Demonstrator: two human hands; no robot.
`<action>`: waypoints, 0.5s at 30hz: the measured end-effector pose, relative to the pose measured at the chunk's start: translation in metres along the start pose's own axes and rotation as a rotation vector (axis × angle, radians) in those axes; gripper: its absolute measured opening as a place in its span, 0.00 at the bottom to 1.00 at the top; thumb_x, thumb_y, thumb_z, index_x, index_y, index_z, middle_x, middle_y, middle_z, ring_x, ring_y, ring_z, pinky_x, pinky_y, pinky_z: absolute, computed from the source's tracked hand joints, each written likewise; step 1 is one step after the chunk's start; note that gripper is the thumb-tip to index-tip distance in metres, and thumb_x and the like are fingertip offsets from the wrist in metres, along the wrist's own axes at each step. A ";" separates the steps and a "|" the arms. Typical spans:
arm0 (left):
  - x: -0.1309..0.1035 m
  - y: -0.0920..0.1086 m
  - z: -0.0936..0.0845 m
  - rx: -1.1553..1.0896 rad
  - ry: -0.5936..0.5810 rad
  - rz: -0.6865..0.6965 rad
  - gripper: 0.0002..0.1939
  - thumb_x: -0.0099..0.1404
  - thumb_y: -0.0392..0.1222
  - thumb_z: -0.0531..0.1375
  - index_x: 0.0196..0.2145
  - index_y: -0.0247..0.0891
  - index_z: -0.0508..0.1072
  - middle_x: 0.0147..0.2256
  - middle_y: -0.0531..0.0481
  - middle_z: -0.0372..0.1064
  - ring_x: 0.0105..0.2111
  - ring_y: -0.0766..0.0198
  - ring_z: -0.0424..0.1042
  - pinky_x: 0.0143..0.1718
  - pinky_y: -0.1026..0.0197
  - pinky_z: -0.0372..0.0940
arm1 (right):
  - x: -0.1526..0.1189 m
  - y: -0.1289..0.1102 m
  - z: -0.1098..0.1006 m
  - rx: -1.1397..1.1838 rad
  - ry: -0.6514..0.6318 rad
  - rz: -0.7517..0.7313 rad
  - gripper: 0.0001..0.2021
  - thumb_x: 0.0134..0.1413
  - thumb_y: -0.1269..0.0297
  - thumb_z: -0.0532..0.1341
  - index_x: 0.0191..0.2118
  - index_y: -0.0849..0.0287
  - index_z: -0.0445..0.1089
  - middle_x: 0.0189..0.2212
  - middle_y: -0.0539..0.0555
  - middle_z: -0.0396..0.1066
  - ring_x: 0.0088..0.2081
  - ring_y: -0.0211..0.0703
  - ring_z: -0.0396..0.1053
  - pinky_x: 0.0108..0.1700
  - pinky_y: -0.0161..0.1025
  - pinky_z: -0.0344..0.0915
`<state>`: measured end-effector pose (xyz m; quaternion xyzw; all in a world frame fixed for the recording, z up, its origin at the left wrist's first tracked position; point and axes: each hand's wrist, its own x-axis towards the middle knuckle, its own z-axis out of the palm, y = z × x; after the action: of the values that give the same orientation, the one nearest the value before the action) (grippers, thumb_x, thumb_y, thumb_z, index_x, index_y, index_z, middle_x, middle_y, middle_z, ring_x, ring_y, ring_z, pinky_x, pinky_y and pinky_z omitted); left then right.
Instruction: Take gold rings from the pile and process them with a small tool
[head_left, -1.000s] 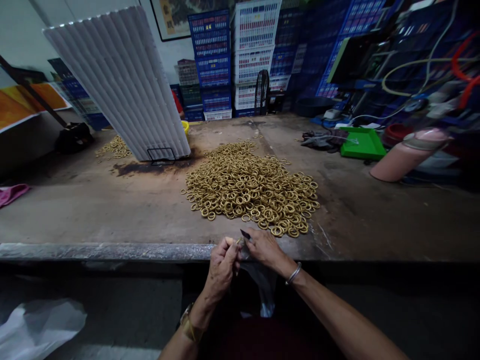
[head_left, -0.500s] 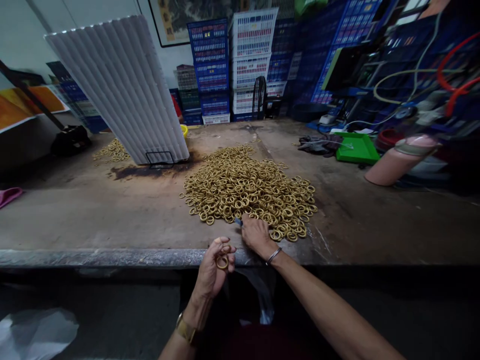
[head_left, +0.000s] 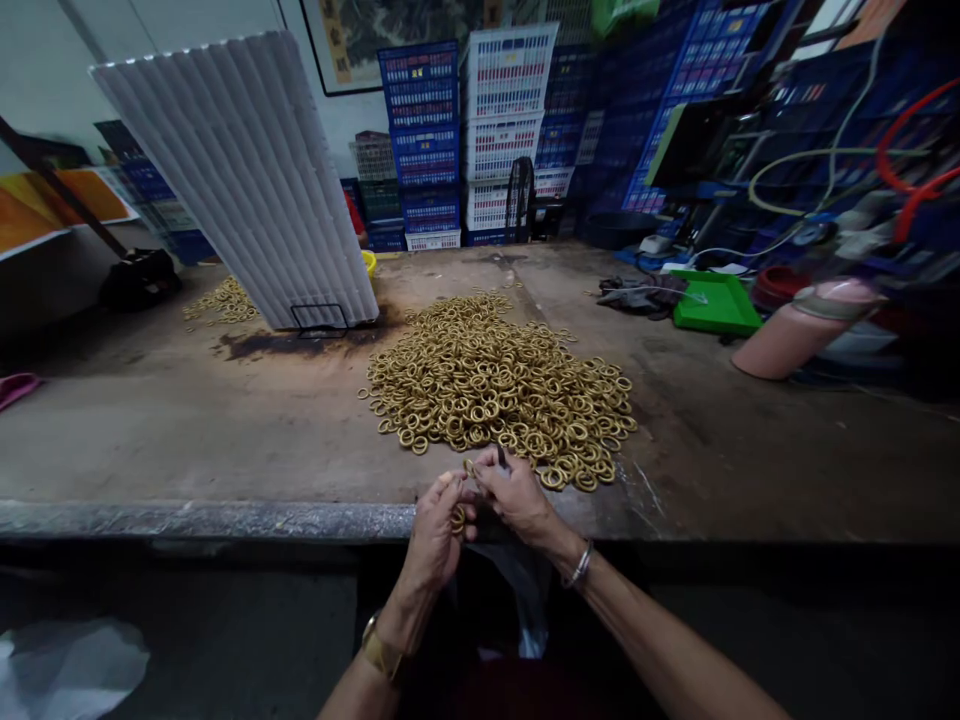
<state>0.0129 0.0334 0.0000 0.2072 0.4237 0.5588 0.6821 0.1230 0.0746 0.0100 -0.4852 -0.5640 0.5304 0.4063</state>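
Observation:
A heap of brass-coloured rings (head_left: 499, 375) lies on the worktable, with both hands at its near side. My left hand (head_left: 431, 530) is closed around one ring (head_left: 458, 518) in its curled fingers. Its thumb and index fingertip come close to a second ring (head_left: 469, 467), pinched at the fingertips of my right hand (head_left: 519, 497). From that right hand a short dark tool (head_left: 502, 456) sticks up between the fingers; its kind is not clear. The hands nearly meet above the table's front edge.
A tall ribbed whitish panel (head_left: 247, 180) leans in a black wire stand, with more rings (head_left: 225, 300) behind it. At right are a green tray (head_left: 716, 302), a pink cylinder (head_left: 795, 330) and hoses. Stacked crates (head_left: 431, 150) stand behind the worktable (head_left: 187, 420).
My right hand has come back from the heap's near edge toward my left hand, and a ring now shows at its fingertips. My left hand's fingers have drawn in around its ring.

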 end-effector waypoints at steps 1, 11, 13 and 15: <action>0.000 0.000 0.001 0.012 -0.012 0.011 0.18 0.50 0.51 0.63 0.33 0.35 0.66 0.23 0.56 0.62 0.17 0.74 0.59 0.15 0.72 0.50 | -0.003 -0.001 0.002 0.112 -0.029 0.050 0.11 0.46 0.56 0.55 0.26 0.58 0.59 0.15 0.42 0.55 0.15 0.29 0.50 0.16 0.28 0.49; 0.001 -0.003 -0.004 0.480 0.105 0.309 0.14 0.55 0.50 0.57 0.21 0.37 0.63 0.16 0.59 0.52 0.17 0.73 0.51 0.19 0.68 0.49 | -0.004 0.009 -0.009 0.032 -0.042 0.036 0.10 0.48 0.57 0.54 0.29 0.59 0.61 0.16 0.43 0.58 0.15 0.29 0.51 0.16 0.28 0.50; -0.001 -0.002 -0.005 0.647 0.118 0.466 0.12 0.56 0.46 0.57 0.21 0.37 0.66 0.19 0.56 0.56 0.21 0.70 0.55 0.25 0.67 0.53 | -0.002 0.007 -0.011 -0.133 -0.006 -0.067 0.09 0.47 0.59 0.55 0.28 0.59 0.63 0.18 0.45 0.59 0.19 0.30 0.55 0.21 0.29 0.54; -0.002 0.000 -0.005 0.765 0.113 0.576 0.09 0.57 0.44 0.57 0.23 0.38 0.69 0.22 0.54 0.61 0.25 0.67 0.59 0.30 0.66 0.55 | -0.001 0.006 -0.012 -0.281 0.011 -0.168 0.08 0.46 0.60 0.56 0.25 0.59 0.63 0.19 0.45 0.60 0.22 0.32 0.57 0.25 0.30 0.55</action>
<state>0.0092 0.0307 -0.0023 0.5215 0.5607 0.5393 0.3504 0.1352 0.0755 0.0058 -0.4915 -0.6690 0.4077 0.3803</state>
